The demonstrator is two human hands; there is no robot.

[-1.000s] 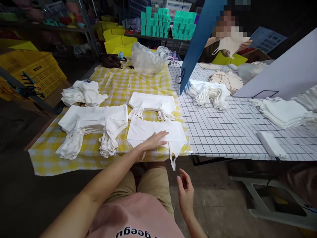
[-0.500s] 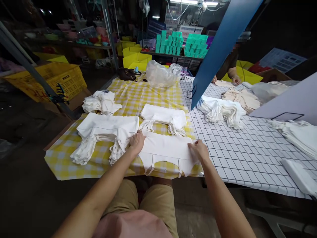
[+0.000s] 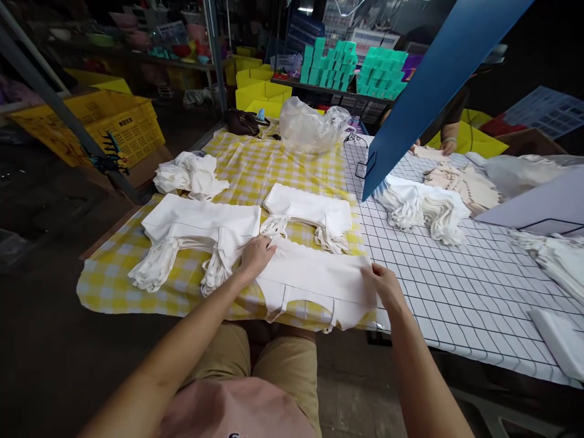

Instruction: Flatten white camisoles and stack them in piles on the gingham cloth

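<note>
A flat white cloth piece with hanging straps (image 3: 314,281) lies at the near edge of the yellow checked tablecloth (image 3: 255,164). My left hand (image 3: 255,255) grips its left end and my right hand (image 3: 385,286) grips its right end. Just behind it lies a smaller stack of the same white pieces (image 3: 310,213). A larger stack with bundled straps (image 3: 196,228) sits to the left, touching my left hand's side.
A crumpled white pile (image 3: 191,173) lies at the far left. A blue board (image 3: 429,79) stands over the grid-patterned cloth (image 3: 456,286), with more white stacks (image 3: 422,204) beside it. Another person's hand (image 3: 449,146) rests behind the board. A clear plastic bag (image 3: 310,125) sits at the back.
My right hand came up from below the table and took the piece's right end; my left hand slid from its middle to its left end. The view shifted slightly.
</note>
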